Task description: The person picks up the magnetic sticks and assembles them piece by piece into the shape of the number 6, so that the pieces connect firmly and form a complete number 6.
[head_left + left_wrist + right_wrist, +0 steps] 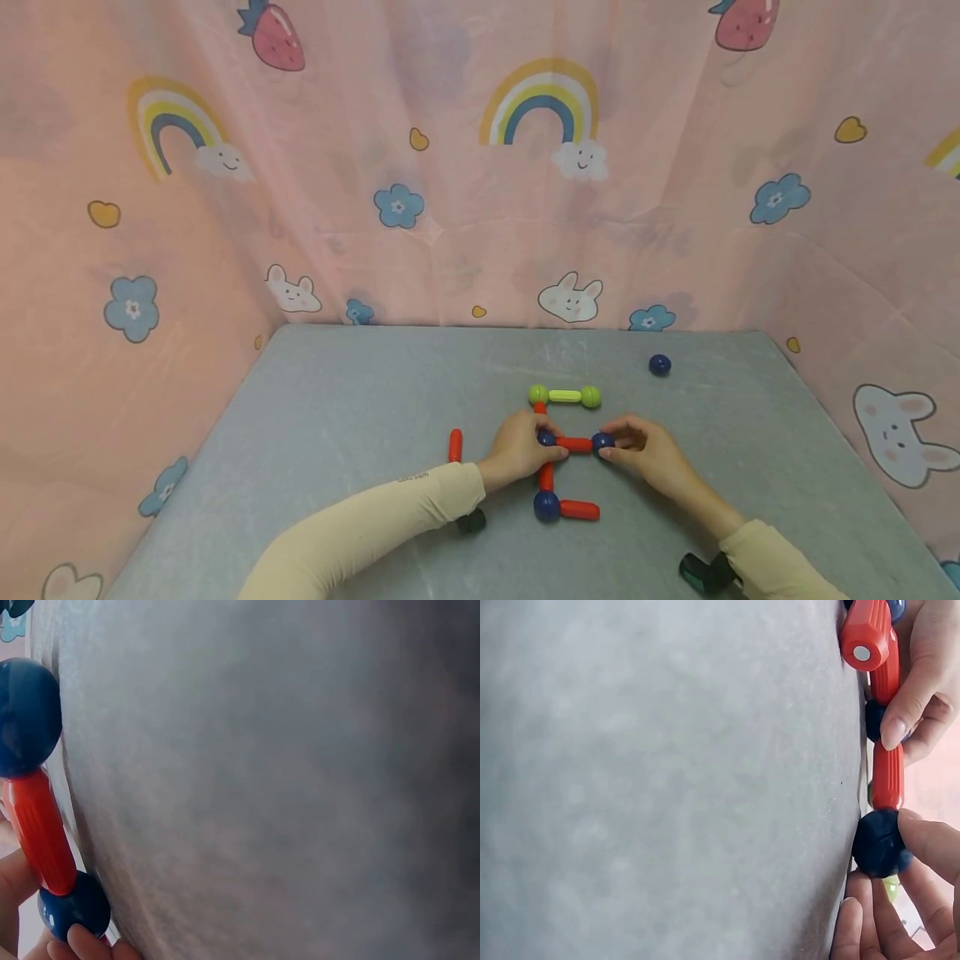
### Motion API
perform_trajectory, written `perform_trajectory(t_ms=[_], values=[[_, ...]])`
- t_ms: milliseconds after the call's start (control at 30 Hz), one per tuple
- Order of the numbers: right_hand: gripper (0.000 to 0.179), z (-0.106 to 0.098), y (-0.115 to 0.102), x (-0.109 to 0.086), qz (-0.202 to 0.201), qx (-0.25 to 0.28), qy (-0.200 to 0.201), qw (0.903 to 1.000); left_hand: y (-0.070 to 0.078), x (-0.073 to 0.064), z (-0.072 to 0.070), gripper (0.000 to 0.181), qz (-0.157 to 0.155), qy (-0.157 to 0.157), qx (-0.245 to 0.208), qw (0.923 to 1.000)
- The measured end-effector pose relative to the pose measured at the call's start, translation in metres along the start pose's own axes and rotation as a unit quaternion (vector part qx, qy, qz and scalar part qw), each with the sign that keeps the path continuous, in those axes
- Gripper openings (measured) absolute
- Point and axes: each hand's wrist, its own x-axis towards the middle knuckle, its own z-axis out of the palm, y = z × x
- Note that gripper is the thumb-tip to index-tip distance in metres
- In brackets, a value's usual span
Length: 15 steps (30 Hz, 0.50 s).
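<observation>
In the head view, my left hand (517, 450) pinches the middle blue ball (547, 437) of a magnetic ball-and-rod shape lying on the table. My right hand (652, 457) holds another blue ball (602, 442) between thumb and fingers, at the right end of a short red rod (574, 445) that links the two balls. Red rods run from the middle ball up to a green ball (538, 395) and down to a lower blue ball (547, 506). From that lower ball a red rod (862, 652) sticks out, its silver end showing in the right wrist view.
A light green rod (565, 396) and a second green ball (591, 397) extend right from the shape's top. One loose blue ball (660, 365) lies at the back right. A separate red rod (455, 446) is partly hidden behind the left sleeve. Patterned pink cloth surrounds the grey table (337, 375).
</observation>
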Motion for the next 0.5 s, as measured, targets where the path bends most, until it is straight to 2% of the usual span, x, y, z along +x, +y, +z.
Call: perform_trajectory(t_ms=[500], values=[[0.033, -0.0035, 0.0022, 0.0037, 0.012, 0.007, -0.019, 0.9997, -0.0007, -0.0011, 0.0007, 0.021, -0.012, 0.001, 0.000, 0.9999]])
